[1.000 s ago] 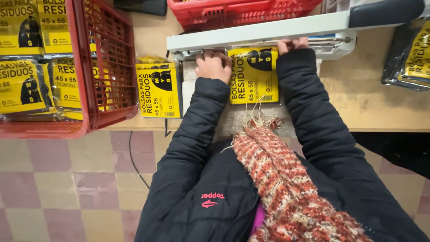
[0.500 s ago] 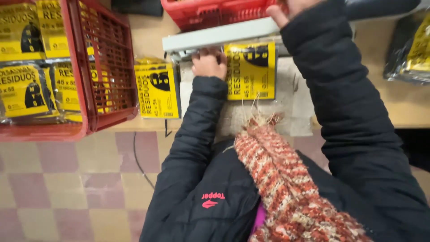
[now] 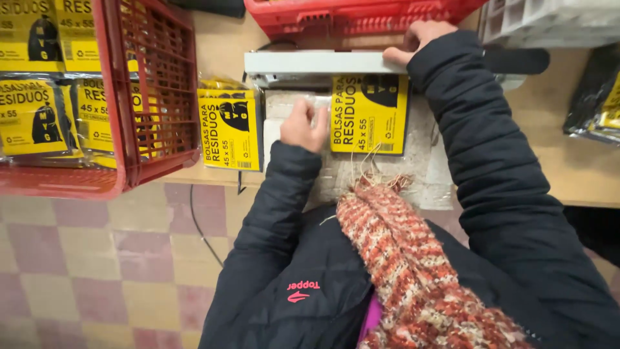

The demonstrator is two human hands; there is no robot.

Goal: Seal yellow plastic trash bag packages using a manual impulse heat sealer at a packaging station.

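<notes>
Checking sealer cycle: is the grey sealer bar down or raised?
Raised: grey metal sealer bar sits above yellow-labelled bag pack, right hand on its end.

Your wooden bench (image 3: pixel 529 161) runs across the top of the view, its front edge above a checkered tile floor (image 3: pixel 97 271). At the left a red plastic crate (image 3: pixel 155 97) sits on the bench, overhanging the edge, with yellow-labelled bag packs inside. Just beside it lies a yellow pack of bags (image 3: pixel 230 128). In the middle stands a grey bar sealer (image 3: pixel 323 63) on a pale worn pad (image 3: pixel 387 174), with another yellow pack (image 3: pixel 369 114) lying under its bar. A second red crate (image 3: pixel 361 16) sits behind. Dark packs (image 3: pixel 597 106) lie at the right edge.
</notes>
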